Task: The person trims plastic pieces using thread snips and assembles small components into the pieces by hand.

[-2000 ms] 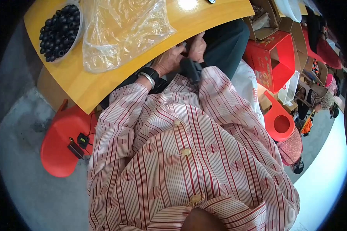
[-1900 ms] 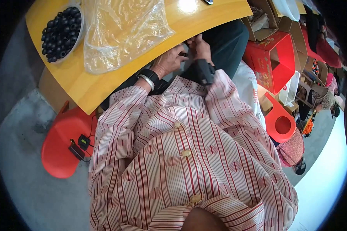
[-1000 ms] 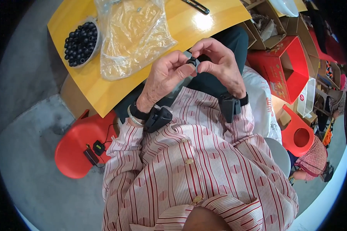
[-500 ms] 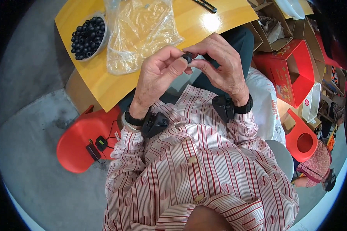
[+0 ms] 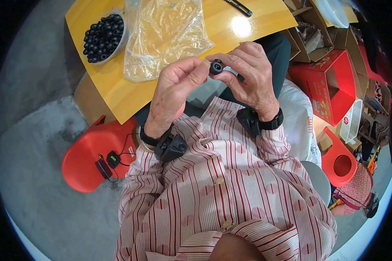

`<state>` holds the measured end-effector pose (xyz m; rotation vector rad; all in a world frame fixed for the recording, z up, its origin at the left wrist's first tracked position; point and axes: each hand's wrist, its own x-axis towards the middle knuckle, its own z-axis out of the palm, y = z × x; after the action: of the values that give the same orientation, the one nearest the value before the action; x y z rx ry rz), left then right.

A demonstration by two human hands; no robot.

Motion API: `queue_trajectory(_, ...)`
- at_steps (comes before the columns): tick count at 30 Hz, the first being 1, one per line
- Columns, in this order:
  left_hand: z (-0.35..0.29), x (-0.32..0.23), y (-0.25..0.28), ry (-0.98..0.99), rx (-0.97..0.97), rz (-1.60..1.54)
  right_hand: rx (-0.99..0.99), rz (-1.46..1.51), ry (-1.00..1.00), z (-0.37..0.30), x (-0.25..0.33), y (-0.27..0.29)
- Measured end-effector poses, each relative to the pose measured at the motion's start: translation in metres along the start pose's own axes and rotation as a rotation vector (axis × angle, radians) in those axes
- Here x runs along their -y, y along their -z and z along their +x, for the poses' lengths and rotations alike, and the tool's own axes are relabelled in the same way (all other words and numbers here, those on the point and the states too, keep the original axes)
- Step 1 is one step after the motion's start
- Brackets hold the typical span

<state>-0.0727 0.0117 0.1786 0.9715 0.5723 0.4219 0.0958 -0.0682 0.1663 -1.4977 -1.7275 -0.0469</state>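
Observation:
In front of my lap, my right hand (image 5: 250, 74) pinches a small round black plastic part (image 5: 216, 67) between thumb and fingertips. Its open end, a ring with a dark hollow, faces up toward me. My left hand (image 5: 174, 87) is beside it, thumb and forefinger pressed together right at the part's left edge; whether something tiny sits between them is hidden. Beyond the left hand, a clear plastic bag (image 5: 165, 39) lies crumpled on the yellow table (image 5: 130, 98). Left of the bag stands a clear tub (image 5: 123, 37) filled with several similar black parts (image 5: 102, 39).
A black slotted tool (image 5: 238, 7) lies at the table's far edge. To the left is a red chair (image 5: 82, 156) with small electronic devices on it. On my right stand a white sack (image 5: 294, 117), a red box (image 5: 324, 85), cardboard boxes (image 5: 311, 39) and another red seat (image 5: 339, 163).
The black part has turned so its hollow end faces up. My left fingers have shifted off it to the left, while my right hand keeps its pinch.

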Motion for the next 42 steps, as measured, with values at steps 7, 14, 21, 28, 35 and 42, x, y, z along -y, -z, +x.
queue_trajectory(7, -0.002, -0.001, 0.008, 0.038, 0.042, 0.023, 0.042, -0.023, -0.022, 0.003, 0.004, 0.002)
queue_trajectory(14, 0.001, 0.004, 0.013, 0.020, 0.078, -0.015, 0.055, -0.059, -0.011, 0.003, 0.004, 0.000)
queue_trajectory(21, 0.001, 0.006, 0.018, 0.045, 0.129, -0.173, 0.064, -0.008, -0.023, 0.004, 0.006, -0.006)
queue_trajectory(28, 0.001, 0.004, 0.020, 0.007, 0.080, -0.272, 0.081, -0.099, -0.012, 0.017, -0.024, 0.000)
queue_trajectory(35, 0.004, 0.013, 0.038, -0.003, 0.179, -0.553, 0.014, -0.368, -0.086, 0.057, -0.085, -0.009)
queue_trajectory(42, 0.004, 0.014, 0.040, -0.009, 0.208, -0.675, -0.210, 0.322, -0.047, 0.057, -0.116, -0.046)
